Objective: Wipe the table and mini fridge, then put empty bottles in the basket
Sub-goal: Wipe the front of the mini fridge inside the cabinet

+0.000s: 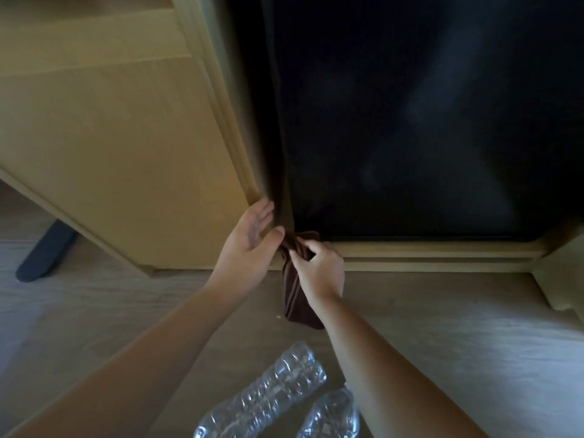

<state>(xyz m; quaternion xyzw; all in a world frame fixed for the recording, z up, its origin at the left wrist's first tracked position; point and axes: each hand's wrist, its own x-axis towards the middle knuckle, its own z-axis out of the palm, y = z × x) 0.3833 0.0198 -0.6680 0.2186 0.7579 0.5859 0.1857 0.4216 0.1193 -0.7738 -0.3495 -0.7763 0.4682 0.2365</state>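
Note:
The black front of the mini fridge (410, 121) fills the upper right, set inside a wooden cabinet frame (426, 252). My right hand (319, 267) grips a dark brown cloth (297, 298) at the fridge's lower left corner; the cloth hangs down to the floor. My left hand (252, 238) has its fingers spread, its thumb touching the top of the cloth and its fingertips by the cabinet's edge. Two clear empty plastic bottles lie on the floor below my arms, one (268, 396) to the left and one (331, 415) to the right.
A light wooden cabinet panel (110, 137) stands to the left of the fridge. A dark furniture foot (47, 251) rests on the pale wood floor (442, 327) at far left. No basket is in view.

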